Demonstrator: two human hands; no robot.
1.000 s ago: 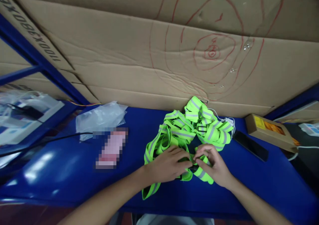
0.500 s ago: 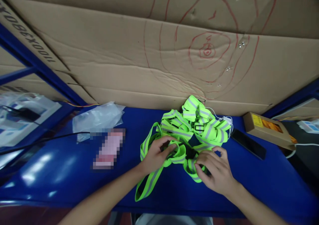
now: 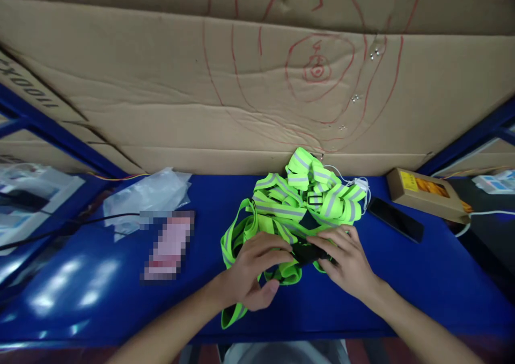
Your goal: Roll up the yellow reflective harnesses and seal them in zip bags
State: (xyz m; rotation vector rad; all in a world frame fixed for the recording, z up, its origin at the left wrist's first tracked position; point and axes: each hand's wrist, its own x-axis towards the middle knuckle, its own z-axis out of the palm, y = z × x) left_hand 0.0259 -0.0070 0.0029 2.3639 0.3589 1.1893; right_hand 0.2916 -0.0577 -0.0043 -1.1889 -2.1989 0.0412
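We start on the left of the blue table (image 3: 100,291), where a crumpled clear plastic bag (image 3: 151,195) lies near the back edge, and just in front of it we have a flat pink item (image 3: 171,243), blurred out. Now to the middle! Our left hand (image 3: 257,270) arches over the neon-green reflective straps (image 3: 281,210), thumb spread well away from the fingers, fingertips at the left end of a black piece (image 3: 304,253). The straps pile up from the back edge, one loop trailing near the front edge. Opposite, our right hand (image 3: 348,259) pinches that piece's right end between thumb and fingers. Toward the back right corner, we spot a black smartphone (image 3: 396,219) lying flat beside a cardboard box (image 3: 426,196).
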